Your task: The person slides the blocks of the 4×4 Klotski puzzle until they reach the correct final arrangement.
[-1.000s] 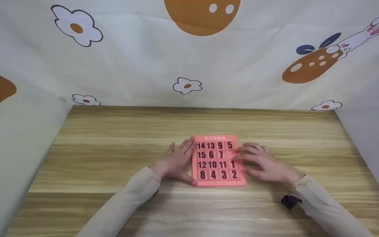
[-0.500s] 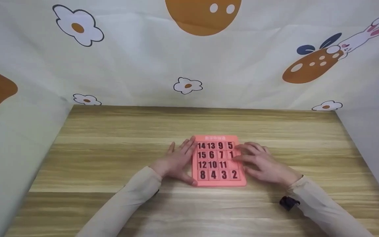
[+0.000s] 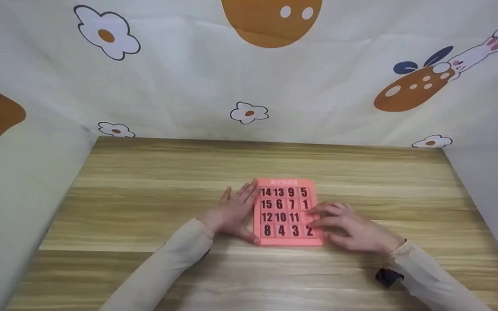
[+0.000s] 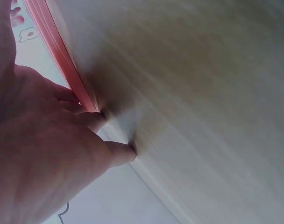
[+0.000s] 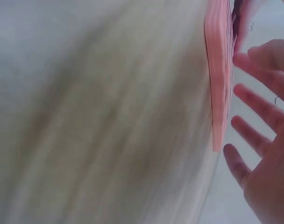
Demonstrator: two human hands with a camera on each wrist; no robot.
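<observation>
A pink number slide puzzle lies flat on the table. Its third row ends at the right in a vacant slot, below the 1 tile and above the 2 tile. My left hand rests against the puzzle's left edge, fingers straight and thumb at the lower left corner. My right hand reaches in from the right with extended, slightly bent fingers. One fingertip is at the 2 tile and partly covers it; another is beside the vacant slot. In the right wrist view, the fingers are spread over the puzzle's side.
The wood-grain tabletop surrounds the puzzle. A pale cloth backdrop with printed flowers and a rabbit stands along the back and sides. A dark object hangs by the right sleeve.
The 1 tile has moved up one row, leaving the slot in the third row. My right hand has then shifted toward me, down to the 2 tile. The left hand stays in place.
</observation>
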